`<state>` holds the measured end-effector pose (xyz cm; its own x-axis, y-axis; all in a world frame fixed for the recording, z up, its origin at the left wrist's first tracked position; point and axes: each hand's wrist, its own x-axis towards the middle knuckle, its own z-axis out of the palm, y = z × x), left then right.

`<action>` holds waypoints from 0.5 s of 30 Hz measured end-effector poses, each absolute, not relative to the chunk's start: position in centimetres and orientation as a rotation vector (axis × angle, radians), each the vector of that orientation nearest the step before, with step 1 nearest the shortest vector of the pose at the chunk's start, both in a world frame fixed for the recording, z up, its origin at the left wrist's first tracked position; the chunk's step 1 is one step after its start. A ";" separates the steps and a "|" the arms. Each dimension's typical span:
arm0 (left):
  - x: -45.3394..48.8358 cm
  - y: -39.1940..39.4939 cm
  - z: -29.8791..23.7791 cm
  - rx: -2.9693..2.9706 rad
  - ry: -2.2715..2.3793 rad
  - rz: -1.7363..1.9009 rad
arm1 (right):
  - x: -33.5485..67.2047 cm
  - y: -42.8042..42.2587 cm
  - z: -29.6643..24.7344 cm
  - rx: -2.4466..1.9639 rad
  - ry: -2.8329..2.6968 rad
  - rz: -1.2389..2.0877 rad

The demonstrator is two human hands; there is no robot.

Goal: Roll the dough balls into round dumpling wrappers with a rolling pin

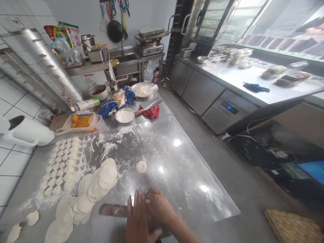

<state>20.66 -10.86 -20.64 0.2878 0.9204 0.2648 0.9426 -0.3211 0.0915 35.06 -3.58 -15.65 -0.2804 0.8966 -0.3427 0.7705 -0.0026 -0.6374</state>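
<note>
My left hand (138,212) lies with straight fingers over a brown wooden rolling pin (112,210), whose left end sticks out and is slightly blurred. Close beside it, my right hand (159,204) is closed with curled fingers; what is in them is hidden. Just beyond the hands, a small flattened dough disc (141,166) lies on the steel table (177,175). To the left, thin round dough wrappers (84,202) overlap in a long row. Rows of small dough pieces (60,162) stand on flour farther left, and two loose dough pieces (32,218) lie near the front.
At the table's back are a tub of orange filling (82,122), a bowl of white powder (125,115), a red cloth (152,111) with a long-bladed spatula (149,106), and blue bags (108,108). A white pitcher (30,131) stands left. A second counter (222,77) runs along the right.
</note>
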 end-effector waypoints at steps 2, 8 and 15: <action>20.6 -13.2 -21.6 -2.308 -1.664 -0.587 | 35.6 -4.7 -15.4 -1.814 -2.014 1.192; 21.4 -10.3 -20.1 -2.491 -1.749 -0.349 | 35.7 -5.3 -15.8 -1.809 -1.893 1.216; 21.6 -13.3 -22.0 -2.193 -1.535 -0.646 | 37.1 -5.9 -15.2 -1.867 -1.799 1.217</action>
<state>21.59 -13.29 -22.01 0.2955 0.7661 0.5707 0.9437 -0.3270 -0.0496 37.08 -5.87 -15.19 -0.1280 0.9197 -0.3712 0.6869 -0.1878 -0.7021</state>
